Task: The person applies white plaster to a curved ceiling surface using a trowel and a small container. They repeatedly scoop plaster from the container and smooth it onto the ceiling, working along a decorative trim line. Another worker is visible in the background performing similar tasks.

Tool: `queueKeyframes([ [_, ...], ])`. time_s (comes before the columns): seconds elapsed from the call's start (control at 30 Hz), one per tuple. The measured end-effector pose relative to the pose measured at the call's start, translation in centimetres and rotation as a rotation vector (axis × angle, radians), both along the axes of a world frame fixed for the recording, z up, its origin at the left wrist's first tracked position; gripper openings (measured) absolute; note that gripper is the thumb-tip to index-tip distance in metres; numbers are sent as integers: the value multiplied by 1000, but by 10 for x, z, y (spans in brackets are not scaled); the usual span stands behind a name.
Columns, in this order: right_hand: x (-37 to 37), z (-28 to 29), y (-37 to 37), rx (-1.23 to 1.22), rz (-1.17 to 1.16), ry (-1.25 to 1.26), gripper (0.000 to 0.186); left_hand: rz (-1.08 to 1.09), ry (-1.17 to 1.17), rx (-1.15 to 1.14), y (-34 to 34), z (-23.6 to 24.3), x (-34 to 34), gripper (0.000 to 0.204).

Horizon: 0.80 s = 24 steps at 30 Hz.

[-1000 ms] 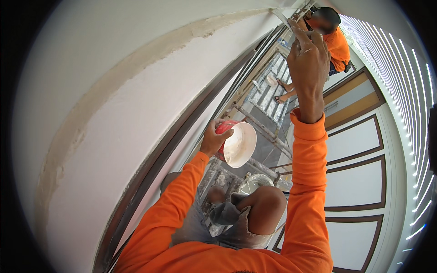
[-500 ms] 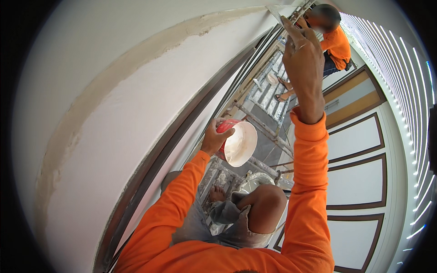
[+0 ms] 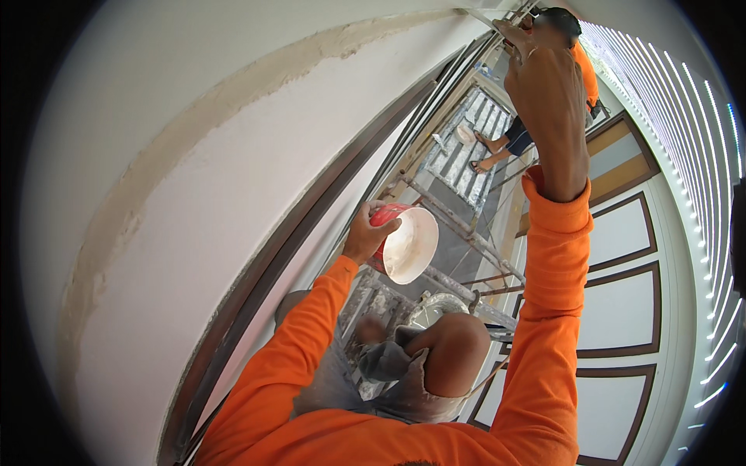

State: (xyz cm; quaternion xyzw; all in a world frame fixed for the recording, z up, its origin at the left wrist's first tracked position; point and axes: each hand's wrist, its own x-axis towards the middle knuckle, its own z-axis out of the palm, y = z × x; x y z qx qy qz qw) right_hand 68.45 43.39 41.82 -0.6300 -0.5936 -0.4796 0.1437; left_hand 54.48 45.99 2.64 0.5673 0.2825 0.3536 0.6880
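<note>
My left hand [image 3: 364, 234] grips a red tub [image 3: 416, 242] by its side and rim, tilted so that its pale inside shows, with whitish paste in it. Raised high at the far end of the wall, my right hand [image 3: 546, 87] is closed on a putty knife, its handle mostly hidden by the fingers. The thin blade [image 3: 480, 17] points left, close to the wall. Along the white wall curves a beige band of filler [image 3: 183, 120], rough at its lower edge; its far end lies near the blade.
Below the wall runs a dark brown frame [image 3: 299, 213]. Scaffold tubes [image 3: 443, 204] cross beside me, and a paste-smeared bucket [image 3: 435, 307] stands by my knee. Farther off, a co-worker in orange [image 3: 584, 70] is on a slatted platform [image 3: 466, 167] bearing a small tub [image 3: 465, 133].
My right hand and forearm have shifted right, the knife with them. My left hand and the tub stay in place. The co-worker has moved and is now more hidden behind my hand.
</note>
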Motion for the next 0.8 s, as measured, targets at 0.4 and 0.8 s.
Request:
queueKeyframes([
  [0.4,26,3,10,-57,26,-43,38,-22,42,-13,-2,8,0,79],
  [0.8,16,33,-5,-155,-121,95,34,-19,70,15,1,5,-2,78],
])
